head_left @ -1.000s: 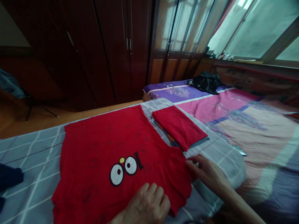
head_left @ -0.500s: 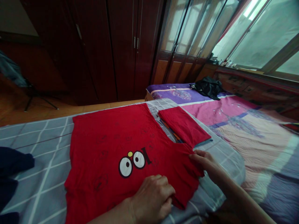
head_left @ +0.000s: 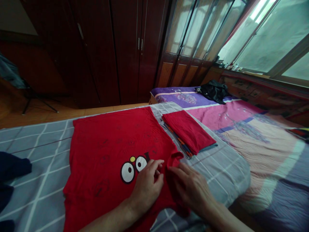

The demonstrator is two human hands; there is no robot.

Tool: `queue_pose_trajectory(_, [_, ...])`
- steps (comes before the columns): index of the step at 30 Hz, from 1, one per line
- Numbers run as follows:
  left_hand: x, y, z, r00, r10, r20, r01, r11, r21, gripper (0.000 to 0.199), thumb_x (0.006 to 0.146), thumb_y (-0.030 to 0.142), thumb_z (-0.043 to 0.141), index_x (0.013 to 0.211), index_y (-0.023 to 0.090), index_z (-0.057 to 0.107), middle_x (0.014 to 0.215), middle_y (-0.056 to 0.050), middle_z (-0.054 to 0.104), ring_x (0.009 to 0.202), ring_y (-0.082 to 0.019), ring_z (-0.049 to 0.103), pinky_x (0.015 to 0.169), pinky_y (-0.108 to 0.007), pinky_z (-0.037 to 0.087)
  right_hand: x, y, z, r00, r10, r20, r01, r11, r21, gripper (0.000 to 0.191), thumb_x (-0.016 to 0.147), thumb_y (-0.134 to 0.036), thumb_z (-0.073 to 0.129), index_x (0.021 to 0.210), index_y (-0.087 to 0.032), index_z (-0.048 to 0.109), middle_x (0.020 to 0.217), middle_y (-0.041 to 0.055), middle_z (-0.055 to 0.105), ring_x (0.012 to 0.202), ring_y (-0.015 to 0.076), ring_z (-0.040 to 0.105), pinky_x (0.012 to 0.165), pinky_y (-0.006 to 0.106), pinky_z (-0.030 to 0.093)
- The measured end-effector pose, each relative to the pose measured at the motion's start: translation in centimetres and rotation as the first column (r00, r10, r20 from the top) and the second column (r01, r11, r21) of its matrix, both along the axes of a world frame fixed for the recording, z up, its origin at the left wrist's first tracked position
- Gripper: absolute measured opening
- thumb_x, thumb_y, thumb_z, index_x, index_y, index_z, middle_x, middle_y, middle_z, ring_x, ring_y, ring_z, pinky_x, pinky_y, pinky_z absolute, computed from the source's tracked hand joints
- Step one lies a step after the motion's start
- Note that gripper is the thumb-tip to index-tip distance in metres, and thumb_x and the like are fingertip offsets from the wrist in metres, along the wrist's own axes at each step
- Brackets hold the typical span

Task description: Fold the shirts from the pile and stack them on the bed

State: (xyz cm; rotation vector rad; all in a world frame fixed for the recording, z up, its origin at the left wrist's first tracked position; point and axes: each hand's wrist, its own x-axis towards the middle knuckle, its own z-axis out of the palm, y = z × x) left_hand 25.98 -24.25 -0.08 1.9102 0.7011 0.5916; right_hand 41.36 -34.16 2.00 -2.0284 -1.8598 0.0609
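Observation:
A red T-shirt (head_left: 96, 154) with a printed pair of white cartoon eyes lies spread on the grey checked bedsheet. My right hand (head_left: 194, 187) grips the sleeve end of the T-shirt, which is lifted and folded inward over its body. Over the print, beside the eyes, my left hand (head_left: 148, 185) hovers or rests lightly, its fingers loosely bent and apart from the thumb, with nothing between them. Whether it touches the cloth I cannot tell. Just beyond the right hand is a stack of folded clothes (head_left: 189, 130) with a red piece on top.
Dark blue clothing (head_left: 14, 167) lies at the left edge of the grey checked sheet (head_left: 48, 151). Another bed with a patchwork cover (head_left: 256, 138) stands to the right, a black bag-like heap (head_left: 213, 91) on it. Behind are dark wooden wardrobes (head_left: 127, 64).
My right hand has brought the sleeve of the T-shirt leftward, folding it inward. My left hand has moved up and left onto the print, and its fingers have loosened.

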Motion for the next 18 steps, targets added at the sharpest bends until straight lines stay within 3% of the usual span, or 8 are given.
queue_pose_trajectory(2, [-0.1, 0.2, -0.3, 1.0, -0.02, 0.007, 0.019, 0.997, 0.074, 0.04, 0.081, 0.01, 0.046, 0.118, 0.018, 0.053, 0.107, -0.006, 0.06, 0.093, -0.016, 0.058, 0.087, -0.031, 0.049, -0.9, -0.7, -1.2, 0.995, 0.073, 0.068, -0.074, 0.997, 0.004, 0.042, 0.078, -0.011, 0.043, 0.115, -0.021, 0.061, 0.094, 0.0093, 0.064, 0.083, 0.021, 0.061, 0.071, 0.033, 0.051])
queue_pose_trajectory(6, [-0.5, -0.1, -0.5, 0.972, -0.226, -0.061, 0.234, 0.922, 0.309, 0.054, 0.08, 0.006, 0.045, 0.132, 0.02, 0.044, 0.13, -0.006, 0.05, 0.12, -0.018, 0.045, 0.106, -0.036, 0.036, 0.2, -2.3, -2.9, 0.99, 0.018, 0.136, -0.026, 0.998, 0.061, 0.058, 0.073, -0.01, 0.046, 0.131, -0.017, 0.047, 0.117, 0.0133, 0.056, 0.102, 0.0241, 0.056, 0.084, 0.037, 0.051])
queue_pose_trajectory(9, [-0.7, -0.4, -0.9, 0.932, -0.316, -0.175, 0.361, 0.836, 0.414, 0.061, 0.08, 0.004, 0.043, 0.138, 0.021, 0.038, 0.139, -0.006, 0.043, 0.126, -0.021, 0.04, 0.109, -0.04, 0.033, 1.9, -3.5, -3.1, 0.987, -0.015, 0.159, 0.009, 0.999, 0.036, 0.049, 0.072, -0.011, 0.047, 0.12, -0.019, 0.056, 0.116, 0.0125, 0.055, 0.099, 0.0246, 0.056, 0.082, 0.039, 0.051])
queue_pose_trajectory(12, [-0.8, -0.5, -1.3, 0.893, -0.356, -0.275, 0.447, 0.776, 0.446, 0.064, 0.077, 0.003, 0.043, 0.138, 0.02, 0.037, 0.14, -0.007, 0.042, 0.129, -0.025, 0.037, 0.11, -0.044, 0.031, 2.8, -4.7, -2.8, 0.992, -0.026, 0.127, 0.026, 1.0, 0.002, 0.032, 0.078, -0.012, 0.044, 0.101, -0.021, 0.064, 0.1, 0.0103, 0.06, 0.085, 0.0216, 0.059, 0.072, 0.035, 0.052])
queue_pose_trajectory(18, [-0.8, -0.5, -0.8, 0.837, -0.438, -0.327, 0.545, 0.713, 0.441, 0.058, 0.08, 0.009, 0.045, 0.136, 0.022, 0.039, 0.133, -0.008, 0.049, 0.128, -0.025, 0.038, 0.111, -0.047, 0.026, 3.7, -5.3, -1.2, 0.988, -0.028, -0.15, 0.013, 0.995, -0.1, 0.026, 0.074, -0.011, 0.043, 0.081, -0.025, 0.063, 0.086, 0.0059, 0.061, 0.079, 0.0196, 0.06, 0.069, 0.033, 0.05])
